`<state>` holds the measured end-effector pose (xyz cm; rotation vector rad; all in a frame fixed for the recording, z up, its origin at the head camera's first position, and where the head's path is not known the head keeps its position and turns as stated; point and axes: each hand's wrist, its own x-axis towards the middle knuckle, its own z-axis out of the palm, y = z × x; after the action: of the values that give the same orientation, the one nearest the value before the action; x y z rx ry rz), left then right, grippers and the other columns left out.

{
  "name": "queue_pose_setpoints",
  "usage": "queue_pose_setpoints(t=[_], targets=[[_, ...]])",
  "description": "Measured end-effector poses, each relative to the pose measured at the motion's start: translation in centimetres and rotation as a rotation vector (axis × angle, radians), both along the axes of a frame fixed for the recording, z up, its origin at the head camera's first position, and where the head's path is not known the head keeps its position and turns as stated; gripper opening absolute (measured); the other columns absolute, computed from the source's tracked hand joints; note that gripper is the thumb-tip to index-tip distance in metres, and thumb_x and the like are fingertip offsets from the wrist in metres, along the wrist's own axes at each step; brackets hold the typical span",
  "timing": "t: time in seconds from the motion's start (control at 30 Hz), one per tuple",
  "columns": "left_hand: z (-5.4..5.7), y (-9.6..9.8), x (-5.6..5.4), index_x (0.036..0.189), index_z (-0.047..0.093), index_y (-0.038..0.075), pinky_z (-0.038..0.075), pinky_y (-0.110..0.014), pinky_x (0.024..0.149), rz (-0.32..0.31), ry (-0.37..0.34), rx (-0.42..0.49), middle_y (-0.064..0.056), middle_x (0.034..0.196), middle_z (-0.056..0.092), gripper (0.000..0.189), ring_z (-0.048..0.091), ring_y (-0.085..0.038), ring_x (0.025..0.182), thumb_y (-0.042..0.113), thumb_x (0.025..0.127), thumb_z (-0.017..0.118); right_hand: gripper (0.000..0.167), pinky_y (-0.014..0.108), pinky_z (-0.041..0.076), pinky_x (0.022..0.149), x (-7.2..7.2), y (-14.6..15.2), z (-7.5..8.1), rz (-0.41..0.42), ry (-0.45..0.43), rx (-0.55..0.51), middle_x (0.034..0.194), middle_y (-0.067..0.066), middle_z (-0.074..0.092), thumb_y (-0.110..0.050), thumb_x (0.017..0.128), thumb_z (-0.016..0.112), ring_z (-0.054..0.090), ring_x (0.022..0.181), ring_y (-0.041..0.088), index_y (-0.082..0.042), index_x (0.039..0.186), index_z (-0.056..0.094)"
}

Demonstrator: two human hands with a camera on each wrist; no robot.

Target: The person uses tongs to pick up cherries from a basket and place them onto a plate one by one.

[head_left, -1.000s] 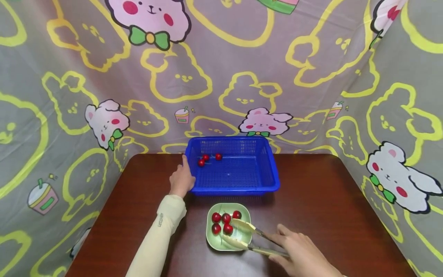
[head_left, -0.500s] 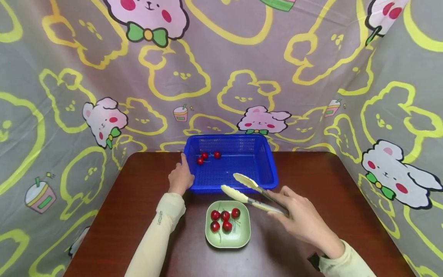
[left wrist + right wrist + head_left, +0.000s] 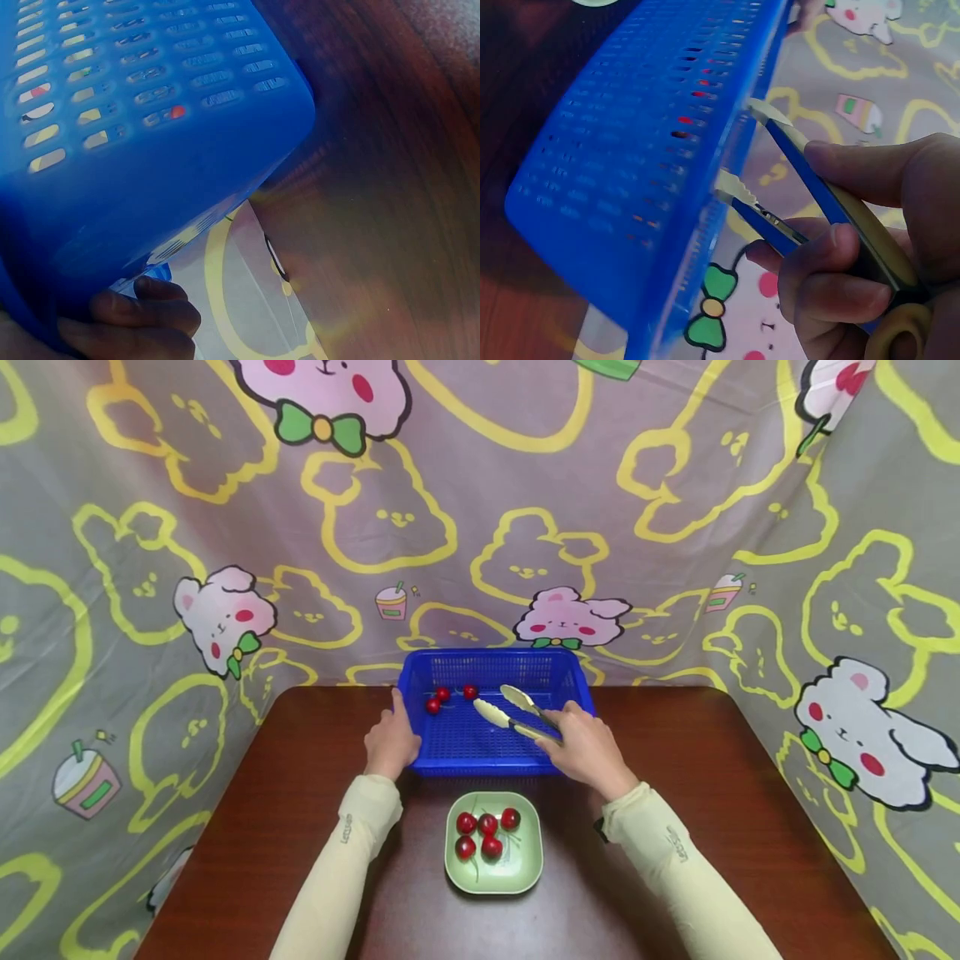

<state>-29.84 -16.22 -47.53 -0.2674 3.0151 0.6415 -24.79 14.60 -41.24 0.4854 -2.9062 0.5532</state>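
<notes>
My left hand (image 3: 392, 745) grips the left rim of a blue plastic basket (image 3: 487, 769), its fingers (image 3: 142, 319) curled at the edge in the left wrist view. In my right hand (image 3: 592, 750) is a pair of tongs (image 3: 492, 713) with pale yellow tips, held over the basket's right part. Those tips are spread apart, and nothing shows between them. Three red cherries (image 3: 433, 706) with stems lie in the basket's back left corner. Nearer me, a light green square dish (image 3: 521, 878) holds several more cherries (image 3: 487, 824).
The dark brown wooden table (image 3: 300, 827) carries the basket toward its back edge and the dish in front of it. A patterned cloth (image 3: 480, 510) hangs behind and along both sides.
My right hand has carried the tongs from the green dish up and forward over the basket. The cherries stay where they were, and the left hand keeps its hold on the rim.
</notes>
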Motion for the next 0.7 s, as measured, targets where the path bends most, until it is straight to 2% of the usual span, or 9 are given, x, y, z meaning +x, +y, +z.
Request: queue_pose_setpoints(t=[0.23, 0.43, 0.6, 0.7], targets=[[0.1, -0.1, 0.1, 0.166, 0.003, 0.004, 0.051, -0.063, 0.096, -0.009, 0.003, -0.003, -0.034, 0.145, 0.049, 0.097, 0.064, -0.05, 0.103, 0.02, 0.096, 0.067, 0.045, 0.056, 0.057, 0.078, -2.4, -2.5, -1.2, -0.048, -0.055, 0.039, 0.102, 0.018, 0.067, -0.032, 0.092, 0.077, 0.067, 0.084, 0.039, -0.002, 0.126, 0.073], [0.0, -0.3, -0.1, 0.166, 0.004, 0.005, 0.05, -0.063, 0.097, -0.005, 0.002, -0.011, -0.034, 0.146, 0.049, 0.096, 0.064, -0.05, 0.104, 0.02, 0.096, 0.068, 0.041, 0.056, 0.057, 0.081, -3.9, -4.3, -2.1, -0.063, -0.068, 0.07, 0.105, 0.018, 0.068, -0.031, 0.093, 0.076, 0.069, 0.088, 0.04, -0.003, 0.122, 0.074], [-0.2, -0.2, -0.2, 0.166, 0.004, 0.005, 0.05, -0.063, 0.098, -0.005, -0.008, 0.004, -0.034, 0.148, 0.048, 0.096, 0.064, -0.049, 0.105, 0.021, 0.096, 0.068, 0.039, 0.054, 0.058, 0.082, -4.7, -5.6, -2.3, -0.085, -0.092, 0.094, 0.108, 0.018, 0.068, -0.031, 0.094, 0.074, 0.069, 0.09, 0.039, -0.003, 0.12, 0.074], [-0.2, -0.1, -0.2, 0.166, 0.003, 0.005, 0.05, -0.063, 0.098, -0.006, -0.005, 0.006, -0.034, 0.148, 0.048, 0.097, 0.064, -0.05, 0.106, 0.021, 0.096, 0.069, 0.035, 0.053, 0.058, 0.081, -5.1, -6.2, -2.5, -0.103, -0.092, 0.117, 0.107, 0.017, 0.068, -0.032, 0.094, 0.075, 0.069, 0.089, 0.038, -0.004, 0.114, 0.075]])
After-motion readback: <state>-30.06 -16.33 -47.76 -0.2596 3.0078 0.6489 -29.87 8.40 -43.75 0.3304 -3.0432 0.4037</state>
